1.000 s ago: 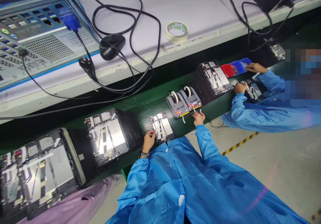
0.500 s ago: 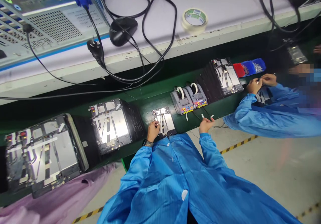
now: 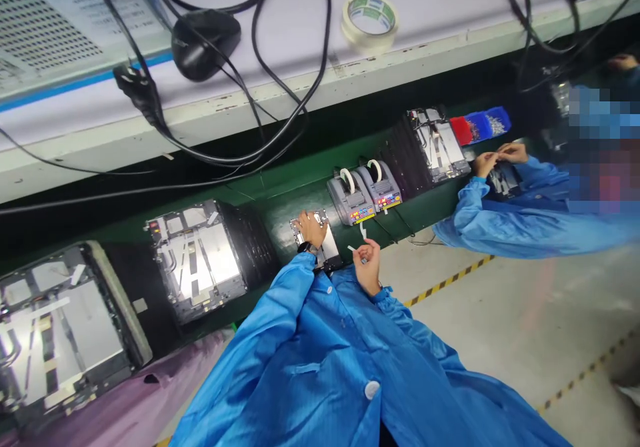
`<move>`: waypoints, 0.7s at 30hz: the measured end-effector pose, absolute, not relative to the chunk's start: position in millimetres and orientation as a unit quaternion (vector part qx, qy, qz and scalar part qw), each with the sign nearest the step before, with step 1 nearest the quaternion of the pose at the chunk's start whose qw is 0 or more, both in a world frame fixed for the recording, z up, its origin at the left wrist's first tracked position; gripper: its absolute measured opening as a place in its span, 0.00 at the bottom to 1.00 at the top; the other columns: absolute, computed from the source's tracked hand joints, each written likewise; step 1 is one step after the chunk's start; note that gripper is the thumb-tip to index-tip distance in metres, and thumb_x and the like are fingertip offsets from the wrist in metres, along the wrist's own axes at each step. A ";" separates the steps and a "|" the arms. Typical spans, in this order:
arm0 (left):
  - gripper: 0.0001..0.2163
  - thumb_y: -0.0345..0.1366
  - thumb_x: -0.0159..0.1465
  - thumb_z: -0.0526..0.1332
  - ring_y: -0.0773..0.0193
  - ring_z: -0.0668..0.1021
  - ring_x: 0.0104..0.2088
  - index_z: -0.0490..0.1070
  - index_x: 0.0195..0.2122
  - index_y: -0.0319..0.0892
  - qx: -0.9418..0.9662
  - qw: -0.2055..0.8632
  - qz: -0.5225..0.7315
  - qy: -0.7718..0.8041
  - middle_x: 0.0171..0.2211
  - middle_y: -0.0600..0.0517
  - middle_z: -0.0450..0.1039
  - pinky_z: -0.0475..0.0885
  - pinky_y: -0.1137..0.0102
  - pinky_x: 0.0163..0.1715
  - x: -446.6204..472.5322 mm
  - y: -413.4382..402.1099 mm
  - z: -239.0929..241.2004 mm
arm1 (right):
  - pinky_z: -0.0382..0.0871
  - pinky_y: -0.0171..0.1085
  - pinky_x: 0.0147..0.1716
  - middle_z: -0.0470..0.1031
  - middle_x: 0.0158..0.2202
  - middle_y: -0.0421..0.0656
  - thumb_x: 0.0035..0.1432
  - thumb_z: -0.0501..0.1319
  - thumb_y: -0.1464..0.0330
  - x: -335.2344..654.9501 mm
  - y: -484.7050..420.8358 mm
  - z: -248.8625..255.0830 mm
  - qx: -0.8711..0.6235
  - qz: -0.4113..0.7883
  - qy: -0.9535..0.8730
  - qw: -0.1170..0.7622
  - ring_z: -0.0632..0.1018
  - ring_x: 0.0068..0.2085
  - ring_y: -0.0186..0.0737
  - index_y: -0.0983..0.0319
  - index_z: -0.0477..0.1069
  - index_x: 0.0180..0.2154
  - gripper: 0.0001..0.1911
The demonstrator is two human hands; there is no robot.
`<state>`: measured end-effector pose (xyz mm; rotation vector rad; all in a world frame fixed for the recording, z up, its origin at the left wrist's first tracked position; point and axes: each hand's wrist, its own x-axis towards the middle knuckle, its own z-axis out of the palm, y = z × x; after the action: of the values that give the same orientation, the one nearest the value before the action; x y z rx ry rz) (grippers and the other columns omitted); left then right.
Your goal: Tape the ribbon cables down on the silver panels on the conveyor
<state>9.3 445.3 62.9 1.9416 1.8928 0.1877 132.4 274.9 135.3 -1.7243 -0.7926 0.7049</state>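
Note:
My left hand point(image 3: 312, 229) lies over the upper part of a flat electronic device panel point(image 3: 329, 247), fingers spread out on it. The panel has a silver plate with dark strips, and my hand hides part of it. To its right, my right hand point(image 3: 369, 265) has its fingers bent together, with a short white tape strip point(image 3: 352, 249) sticking out at the fingertips. Another white strip point(image 3: 363, 231) hangs at the front of a grey tape dispenser point(image 3: 353, 200), close above my right fingers. A second dispenser point(image 3: 383, 187) stands beside it.
Stacks of similar panels stand left point(image 3: 200, 253) and right point(image 3: 440, 147) on the green bench. A co-worker's hands point(image 3: 500, 159) work at the right, near red and blue bins point(image 3: 480, 127). Above, a white shelf holds a tape roll point(image 3: 371, 23), a mouse point(image 3: 205, 43) and cables.
My left hand has gone from pinching at the panel's left side to lying flat across it. My right hand has moved left, nearer the panel. The view has shifted.

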 end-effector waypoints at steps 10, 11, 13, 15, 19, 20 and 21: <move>0.16 0.45 0.64 0.67 0.44 0.71 0.58 0.71 0.49 0.44 0.692 0.240 0.024 0.680 0.55 0.39 0.71 0.55 0.49 0.65 -9.3 464.7 60.5 | 0.76 0.38 0.35 0.73 0.41 0.41 0.61 0.63 0.69 119.6 306.3 121.9 -0.670 0.346 -0.468 0.461 0.76 0.35 0.38 0.56 0.62 0.60 0.27; 0.16 0.45 0.64 0.68 0.45 0.71 0.58 0.70 0.48 0.44 0.688 0.246 0.025 0.682 0.54 0.40 0.71 0.56 0.51 0.64 -10.1 466.1 60.4 | 0.76 0.39 0.36 0.73 0.42 0.41 0.61 0.63 0.69 118.8 310.1 119.7 -0.669 0.347 -0.472 0.458 0.76 0.35 0.38 0.56 0.62 0.60 0.27; 0.17 0.46 0.62 0.69 0.45 0.70 0.58 0.70 0.47 0.44 0.681 0.256 0.029 0.685 0.54 0.40 0.71 0.58 0.52 0.62 -12.7 467.5 60.1 | 0.77 0.40 0.37 0.73 0.42 0.41 0.61 0.62 0.68 117.7 316.7 115.5 -0.671 0.347 -0.474 0.452 0.77 0.37 0.39 0.56 0.62 0.60 0.26; 0.18 0.46 0.61 0.70 0.45 0.71 0.57 0.70 0.47 0.44 0.672 0.266 0.029 0.690 0.53 0.40 0.71 0.58 0.53 0.61 -16.6 467.3 59.6 | 0.77 0.40 0.38 0.73 0.42 0.42 0.62 0.61 0.68 117.5 321.2 111.5 -0.677 0.345 -0.473 0.446 0.77 0.38 0.40 0.56 0.61 0.60 0.25; 0.26 0.46 0.60 0.71 0.46 0.70 0.57 0.67 0.55 0.42 0.644 0.284 0.047 0.709 0.54 0.40 0.71 0.59 0.55 0.61 -25.1 463.6 56.8 | 0.78 0.42 0.42 0.73 0.40 0.41 0.64 0.60 0.68 118.3 325.8 102.5 -0.681 0.347 -0.473 0.438 0.78 0.41 0.41 0.57 0.61 0.61 0.25; 0.28 0.46 0.60 0.71 0.47 0.70 0.58 0.66 0.57 0.42 0.640 0.285 0.055 0.711 0.55 0.40 0.70 0.58 0.55 0.62 -26.6 462.4 55.5 | 0.78 0.43 0.44 0.73 0.40 0.41 0.64 0.60 0.68 118.2 327.2 99.5 -0.682 0.346 -0.474 0.436 0.78 0.42 0.42 0.57 0.61 0.61 0.25; 0.30 0.46 0.60 0.71 0.47 0.70 0.59 0.65 0.59 0.42 0.638 0.286 0.061 0.712 0.56 0.40 0.70 0.57 0.55 0.63 -27.7 461.3 53.8 | 0.78 0.44 0.46 0.73 0.41 0.42 0.64 0.60 0.68 117.8 329.5 96.0 -0.683 0.344 -0.477 0.433 0.78 0.43 0.42 0.57 0.61 0.61 0.25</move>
<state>-27.7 461.3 53.8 1.7067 1.9029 0.1643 117.8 329.5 96.0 -1.7023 -1.1886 0.8579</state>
